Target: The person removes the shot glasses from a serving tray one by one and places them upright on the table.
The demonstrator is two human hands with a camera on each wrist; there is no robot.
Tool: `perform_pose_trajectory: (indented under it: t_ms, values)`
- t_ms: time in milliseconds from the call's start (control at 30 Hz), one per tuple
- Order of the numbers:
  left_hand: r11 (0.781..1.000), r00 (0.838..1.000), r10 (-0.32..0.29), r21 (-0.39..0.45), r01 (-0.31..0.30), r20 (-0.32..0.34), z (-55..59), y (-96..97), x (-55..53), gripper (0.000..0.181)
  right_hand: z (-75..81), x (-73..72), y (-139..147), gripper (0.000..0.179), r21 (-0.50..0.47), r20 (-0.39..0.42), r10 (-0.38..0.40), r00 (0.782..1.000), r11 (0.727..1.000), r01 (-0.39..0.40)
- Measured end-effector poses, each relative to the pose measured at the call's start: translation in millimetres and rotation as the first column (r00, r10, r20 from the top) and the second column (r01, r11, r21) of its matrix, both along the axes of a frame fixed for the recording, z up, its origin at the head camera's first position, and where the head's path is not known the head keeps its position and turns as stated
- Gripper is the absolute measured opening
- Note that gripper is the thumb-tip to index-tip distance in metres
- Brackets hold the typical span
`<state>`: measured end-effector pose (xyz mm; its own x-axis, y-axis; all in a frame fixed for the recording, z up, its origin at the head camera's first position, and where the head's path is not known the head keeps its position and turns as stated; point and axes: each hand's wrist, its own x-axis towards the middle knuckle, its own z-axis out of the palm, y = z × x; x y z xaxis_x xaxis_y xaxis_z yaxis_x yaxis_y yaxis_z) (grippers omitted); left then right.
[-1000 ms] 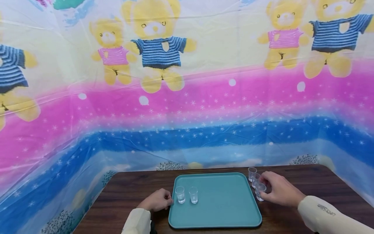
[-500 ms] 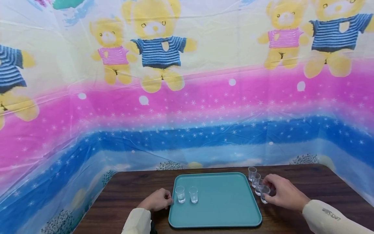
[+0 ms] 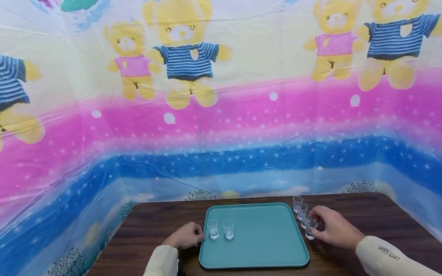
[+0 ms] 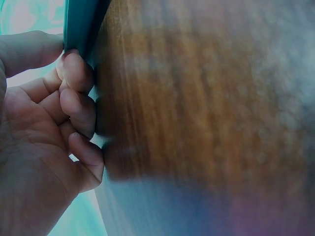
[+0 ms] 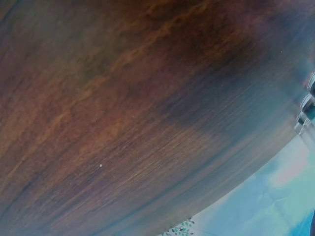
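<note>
My left hand (image 3: 186, 235) pinches the left rim of a teal tray (image 3: 262, 249). In the left wrist view its thumb lies over the tray's edge (image 4: 83, 29) and the fingers curl beneath. Two small clear shot glasses, one at the far left (image 3: 213, 229) and one beside it (image 3: 228, 230), stand upright on the tray. My right hand (image 3: 336, 226) holds the nearest shot glass (image 3: 310, 230) of a row between thumb and fingers, just off the tray's right edge. Whether its base touches the table cannot be told. The right wrist view does not show this hand.
Beyond the held glass, more shot glasses (image 3: 297, 205) line the tray's right side, close together and partly overlapping. Everything rests on a dark wooden table (image 3: 159, 214). A curtain printed with bears (image 3: 221, 165) hangs behind the table.
My right hand has drawn its shot glass toward me and slightly right, separating it from the row, then shifted it slightly back left. My left hand and the tray have stayed put.
</note>
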<state>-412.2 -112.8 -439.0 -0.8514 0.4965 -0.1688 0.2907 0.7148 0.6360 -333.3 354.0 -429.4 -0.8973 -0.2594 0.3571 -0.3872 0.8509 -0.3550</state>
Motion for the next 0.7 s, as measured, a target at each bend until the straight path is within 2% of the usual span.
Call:
perform_pose_trajectory:
  t_ms: [400, 700]
  values:
    - [1.0, 1.0, 0.011, -0.008, -0.011, -0.001, -1.3, 0.4, -1.6, 0.025, 3.4, -1.1, -5, 0.02, 0.048, -0.093, 0.0, 0.996, 0.999, 0.005]
    - [1.0, 1.0, 0.006, 0.001, -0.006, 0.005, 0.0, -0.2, 0.5, 0.023, 12.7, -5.0, -25, 0.018, 0.013, -0.016, 0.028, 0.999, 1.0, -0.028]
